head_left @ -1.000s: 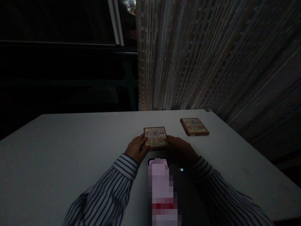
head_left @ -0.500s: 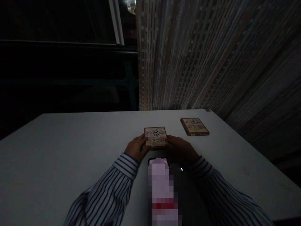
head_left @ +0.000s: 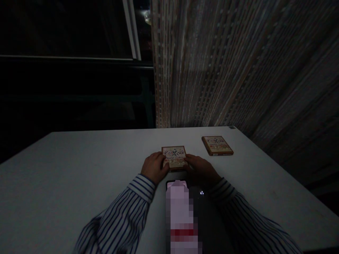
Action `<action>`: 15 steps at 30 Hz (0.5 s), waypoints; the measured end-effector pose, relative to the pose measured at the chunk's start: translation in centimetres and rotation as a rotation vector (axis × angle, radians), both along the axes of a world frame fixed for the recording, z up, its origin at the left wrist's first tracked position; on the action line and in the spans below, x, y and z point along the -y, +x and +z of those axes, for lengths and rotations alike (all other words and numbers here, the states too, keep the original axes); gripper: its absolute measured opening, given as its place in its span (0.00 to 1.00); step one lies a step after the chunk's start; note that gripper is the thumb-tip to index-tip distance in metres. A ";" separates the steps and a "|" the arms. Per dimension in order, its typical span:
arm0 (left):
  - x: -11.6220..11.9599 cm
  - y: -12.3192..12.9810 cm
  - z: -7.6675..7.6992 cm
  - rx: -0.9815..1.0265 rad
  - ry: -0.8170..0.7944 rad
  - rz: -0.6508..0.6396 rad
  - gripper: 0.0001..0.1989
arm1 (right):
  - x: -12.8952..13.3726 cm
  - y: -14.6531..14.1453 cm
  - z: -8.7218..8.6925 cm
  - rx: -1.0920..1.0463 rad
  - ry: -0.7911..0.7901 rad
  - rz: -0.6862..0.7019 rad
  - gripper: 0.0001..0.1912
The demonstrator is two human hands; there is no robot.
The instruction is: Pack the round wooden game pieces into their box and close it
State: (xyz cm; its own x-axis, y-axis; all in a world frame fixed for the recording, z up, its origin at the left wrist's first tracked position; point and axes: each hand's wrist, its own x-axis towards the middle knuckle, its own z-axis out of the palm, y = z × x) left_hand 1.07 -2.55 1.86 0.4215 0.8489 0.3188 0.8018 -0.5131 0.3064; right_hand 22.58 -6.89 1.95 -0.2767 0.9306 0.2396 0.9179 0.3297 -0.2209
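Observation:
A flat square Chinese chess box with a printed lid lies on the white table in front of me. My left hand grips its left side, thumb at the near corner and fingers along the edge. On the opposite side my right hand holds the right edge, partly in shadow. A second, similar box rests farther back to the right, apart from both hands. Between my forearms is a phone with a lit screen, mostly covered by a pixelated patch.
The white table spreads out on both sides, its far edge near a striped woven curtain. A dark window with a pale frame is at the upper left. The room is dim.
The view has tilted up slightly, so the table and boxes appear a little lower. Both hands stay on the same box, which has hardly moved.

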 end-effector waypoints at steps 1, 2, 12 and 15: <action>-0.2 0.3 0.0 0.004 0.014 0.001 0.18 | 0.0 0.0 0.0 0.007 -0.001 -0.006 0.19; -0.4 0.5 0.0 0.010 0.022 -0.004 0.20 | 0.0 0.0 0.0 0.013 0.000 -0.006 0.19; -2.0 1.5 -1.3 -0.057 -0.116 -0.061 0.28 | -0.3 0.0 0.3 0.020 0.026 0.014 0.18; -1.7 1.6 -1.2 -0.086 -0.106 -0.045 0.28 | -1.6 -0.6 0.5 0.018 0.064 0.035 0.20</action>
